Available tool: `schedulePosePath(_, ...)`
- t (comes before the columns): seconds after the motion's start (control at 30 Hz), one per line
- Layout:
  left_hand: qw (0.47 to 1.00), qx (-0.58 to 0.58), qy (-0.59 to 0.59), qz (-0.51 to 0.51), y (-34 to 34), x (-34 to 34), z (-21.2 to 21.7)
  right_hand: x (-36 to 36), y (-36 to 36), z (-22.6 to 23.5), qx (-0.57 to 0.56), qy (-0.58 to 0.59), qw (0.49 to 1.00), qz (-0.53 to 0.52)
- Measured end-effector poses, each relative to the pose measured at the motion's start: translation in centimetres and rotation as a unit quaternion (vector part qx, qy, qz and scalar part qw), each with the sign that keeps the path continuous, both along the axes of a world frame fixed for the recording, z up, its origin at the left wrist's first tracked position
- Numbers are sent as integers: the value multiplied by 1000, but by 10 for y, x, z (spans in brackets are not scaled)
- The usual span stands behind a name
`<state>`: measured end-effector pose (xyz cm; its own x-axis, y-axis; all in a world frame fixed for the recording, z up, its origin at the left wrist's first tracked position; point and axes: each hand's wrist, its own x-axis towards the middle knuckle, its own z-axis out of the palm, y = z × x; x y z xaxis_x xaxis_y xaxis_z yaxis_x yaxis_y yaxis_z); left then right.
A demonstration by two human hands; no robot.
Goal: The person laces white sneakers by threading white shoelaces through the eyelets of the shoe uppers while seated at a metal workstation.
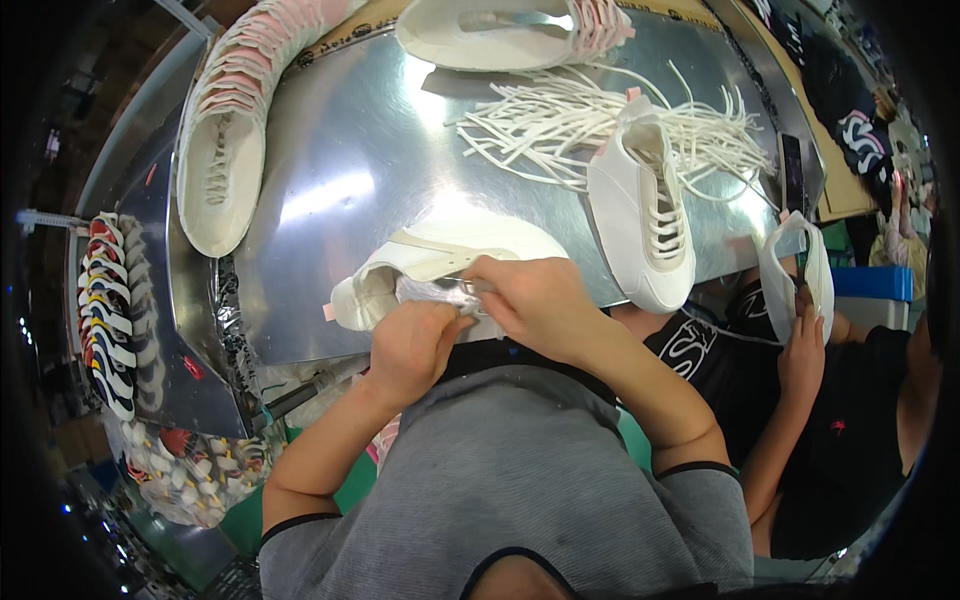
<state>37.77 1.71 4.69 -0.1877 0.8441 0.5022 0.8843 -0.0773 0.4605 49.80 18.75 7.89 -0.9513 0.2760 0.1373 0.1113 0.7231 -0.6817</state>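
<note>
1. Left hand (412, 345): fingers curled together; cannot tell on what.
2. Right hand (530, 300): fingertips pinch a small shiny piece (467, 287).
3. White shoe (500, 236): at the metal table (350, 130)'s near edge; probably light, pliable-sided; heel seems the firmer hold.
4. White laces (545, 120): loose, likely limp.

A shoe upper (490, 238) is at the near edge of the counter (335, 130), left of a laced sneaker (620, 215). Shoelaces (545, 125) spread around the sneaker's heel; nested uppers (243, 78) line the far left.
</note>
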Motion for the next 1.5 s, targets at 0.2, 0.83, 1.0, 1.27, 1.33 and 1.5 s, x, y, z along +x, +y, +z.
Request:
schedulePosePath(0.2, 1000, 27, 7, -1, -6, -1, -7, 4, -5, 13, -33, 84, 996, -8)
schedulePosePath(0.83, 996, 37, -9, -80, 6, 2, -7, 8, 13, -11, -203, -121, 971, 30)
schedulePosePath(1.0, 995, 31, -46, -84, 5, -1, -6, 9, 2, -27, -267, -93, 959, -27)
schedulePosePath(1.27, 990, -71, -48, -110, 10, -10, 11, 7, 54, 14, -453, 148, 862, -171)
schedulePosePath(1.33, 990, -79, -56, -107, 5, -11, 10, 8, 61, 52, -467, 310, 816, -141)
schedulePosePath(1.5, 963, -189, -191, -15, 4, -8, 24, 4, 7, -5, -420, 52, 896, -133)
